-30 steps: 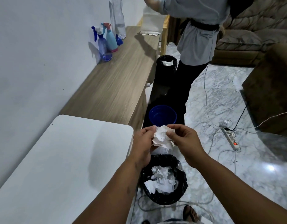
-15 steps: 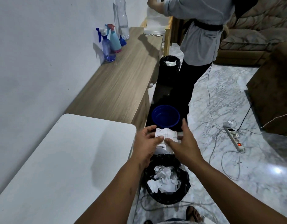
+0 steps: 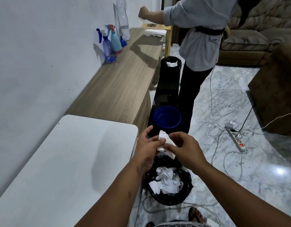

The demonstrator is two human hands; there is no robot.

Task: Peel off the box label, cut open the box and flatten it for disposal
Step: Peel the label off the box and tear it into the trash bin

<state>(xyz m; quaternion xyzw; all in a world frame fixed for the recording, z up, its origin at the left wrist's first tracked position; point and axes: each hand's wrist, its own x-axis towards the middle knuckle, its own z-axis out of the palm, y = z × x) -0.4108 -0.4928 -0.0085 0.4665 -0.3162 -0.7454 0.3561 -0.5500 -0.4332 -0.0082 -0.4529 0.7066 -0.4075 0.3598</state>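
The peeled label [image 3: 164, 142] sat crumpled between your two hands, held in the air directly above the bin [image 3: 168, 185] lined with a black bag. That position appeared deliberate: wadding the label over the opening meant that any scrap shed from it would fall among the white paper scraps [image 3: 166, 179] already lying inside. The box itself was not in view, so the cutting and flattening steps could not be judged from here; the label step looked close to complete.

Your left hand [image 3: 147, 149] had its thumb pressed against the near side of the paper, with the index finger raised and the other fingers loosely curled behind the wad. Your right hand [image 3: 185, 150] was closed over the label from the right, fingertips pinching its lower edge. Both hands therefore gripped the same piece, neither fully clenched.

The white table [image 3: 63, 161] lay just left of your left forearm, bare where visible. Beyond the hands stood a blue bucket [image 3: 167, 117] and a tall black bin [image 3: 170, 79], beside another person [image 3: 202, 38] at the wooden counter [image 3: 121, 82]. A power strip [image 3: 237, 140] and loose cables lay on the marble floor [image 3: 239, 185] to your right.
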